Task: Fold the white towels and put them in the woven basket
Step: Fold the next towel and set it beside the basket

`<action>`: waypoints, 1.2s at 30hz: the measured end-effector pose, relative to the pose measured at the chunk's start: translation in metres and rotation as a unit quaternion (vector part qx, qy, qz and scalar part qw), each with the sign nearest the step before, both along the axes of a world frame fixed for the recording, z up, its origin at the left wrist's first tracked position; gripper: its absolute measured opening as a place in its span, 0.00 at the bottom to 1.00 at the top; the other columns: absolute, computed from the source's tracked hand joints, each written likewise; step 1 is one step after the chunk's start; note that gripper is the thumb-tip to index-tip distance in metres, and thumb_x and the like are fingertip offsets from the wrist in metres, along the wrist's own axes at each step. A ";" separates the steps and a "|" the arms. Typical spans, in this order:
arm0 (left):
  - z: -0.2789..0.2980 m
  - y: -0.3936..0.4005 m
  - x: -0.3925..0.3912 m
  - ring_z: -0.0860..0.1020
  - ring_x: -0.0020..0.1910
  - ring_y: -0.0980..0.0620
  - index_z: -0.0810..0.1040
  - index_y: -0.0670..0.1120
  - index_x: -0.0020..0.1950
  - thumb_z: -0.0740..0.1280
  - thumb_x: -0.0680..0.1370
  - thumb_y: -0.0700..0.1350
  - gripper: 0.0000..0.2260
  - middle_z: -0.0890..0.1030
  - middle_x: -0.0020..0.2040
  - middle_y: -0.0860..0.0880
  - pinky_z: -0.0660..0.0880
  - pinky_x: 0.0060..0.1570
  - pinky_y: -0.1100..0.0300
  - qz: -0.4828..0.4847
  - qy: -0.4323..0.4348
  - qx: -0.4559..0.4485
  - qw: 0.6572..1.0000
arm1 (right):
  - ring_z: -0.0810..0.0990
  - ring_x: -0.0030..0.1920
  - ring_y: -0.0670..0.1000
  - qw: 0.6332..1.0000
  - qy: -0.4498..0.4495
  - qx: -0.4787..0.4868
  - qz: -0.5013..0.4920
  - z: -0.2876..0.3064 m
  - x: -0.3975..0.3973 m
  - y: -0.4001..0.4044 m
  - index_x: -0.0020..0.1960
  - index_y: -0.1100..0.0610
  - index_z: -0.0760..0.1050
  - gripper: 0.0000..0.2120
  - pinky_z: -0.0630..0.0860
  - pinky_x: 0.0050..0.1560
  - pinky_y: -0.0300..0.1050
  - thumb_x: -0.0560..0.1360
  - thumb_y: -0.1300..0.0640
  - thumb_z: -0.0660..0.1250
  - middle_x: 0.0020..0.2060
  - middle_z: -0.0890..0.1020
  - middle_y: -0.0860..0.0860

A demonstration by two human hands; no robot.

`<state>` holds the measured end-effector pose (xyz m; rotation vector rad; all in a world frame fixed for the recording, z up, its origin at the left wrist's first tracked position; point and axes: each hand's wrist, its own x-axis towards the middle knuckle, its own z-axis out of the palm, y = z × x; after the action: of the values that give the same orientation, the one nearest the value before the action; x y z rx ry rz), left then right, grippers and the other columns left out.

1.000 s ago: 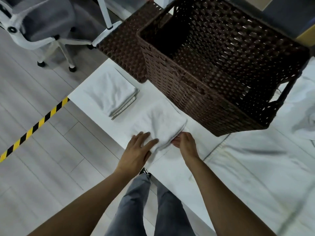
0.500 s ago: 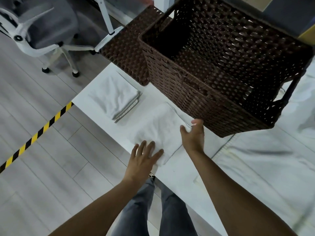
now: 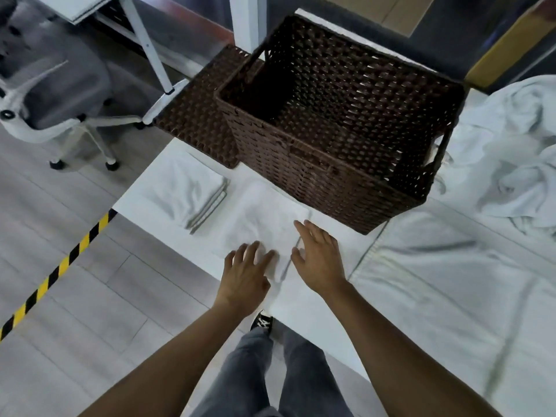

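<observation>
Mid-frame, both hands, left (image 3: 245, 273) and right (image 3: 319, 257), lie spread-fingered, gripping nothing, apparently touching the folded towel (image 3: 264, 218) below the woven basket (image 3: 328, 176).

tabletop (image 3: 301, 299): white | on it: woven basket (image 3: 337, 173), basket lid (image 3: 195, 121) beside it, stack of folded towels (image 3: 186, 194), folded towel (image 3: 264, 224), spread towel (image 3: 436, 284), crumpled towels (image 3: 511, 152)

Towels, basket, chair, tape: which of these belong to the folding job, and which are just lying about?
Job: folded towel under both hands (left, right); folded stack; unfolded pile; basket.

Lying about: basket lid; chair; floor tape.
</observation>
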<state>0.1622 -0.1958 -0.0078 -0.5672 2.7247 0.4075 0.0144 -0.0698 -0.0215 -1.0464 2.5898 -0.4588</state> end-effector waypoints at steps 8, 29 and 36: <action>0.023 0.022 -0.033 0.72 0.71 0.35 0.75 0.52 0.71 0.72 0.75 0.50 0.24 0.74 0.72 0.40 0.71 0.66 0.37 -0.077 0.113 -0.021 0.990 | 0.64 0.77 0.53 0.990 0.032 -0.032 -0.132 0.025 0.010 0.059 0.80 0.51 0.62 0.30 0.60 0.76 0.50 0.80 0.50 0.64 0.78 0.66 0.53; -0.050 0.152 -0.131 0.70 0.64 0.41 0.63 0.47 0.75 0.63 0.80 0.44 0.23 0.66 0.70 0.44 0.72 0.62 0.48 -0.077 -0.028 0.122 0.989 | 0.63 0.78 0.56 0.970 -0.040 0.040 -0.238 -0.056 0.043 0.225 0.78 0.45 0.63 0.33 0.66 0.74 0.58 0.76 0.44 0.69 0.77 0.66 0.54; -0.039 0.184 -0.169 0.82 0.56 0.45 0.76 0.44 0.66 0.75 0.75 0.50 0.23 0.83 0.57 0.45 0.77 0.54 0.56 0.244 -0.038 0.345 0.906 | 0.52 0.82 0.55 0.975 -0.068 0.038 -0.206 -0.064 0.056 0.235 0.81 0.46 0.56 0.42 0.55 0.79 0.59 0.73 0.38 0.70 0.82 0.56 0.55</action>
<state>-0.0071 -0.0122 -0.0463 -1.0042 2.1070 1.3595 0.0703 0.1653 -0.0856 -0.4287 2.6719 -0.5016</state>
